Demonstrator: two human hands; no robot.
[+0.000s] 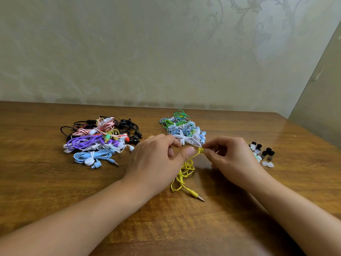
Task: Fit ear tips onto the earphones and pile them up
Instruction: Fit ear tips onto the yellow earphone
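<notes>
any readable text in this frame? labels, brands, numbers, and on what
None. No word, number or brand shows on anything.
Yellow earphones held between the left hand and right hand: no print visible.
Left pile of earphones and back pile of earphones: no print visible; any marking is too small to read.
Loose ear tips: plain.
Wall: ornamental pattern only, no letters.

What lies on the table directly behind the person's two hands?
A pile of earphones, green, blue and white, lies behind the left hand and right hand. The hands cover its near edge.
</notes>
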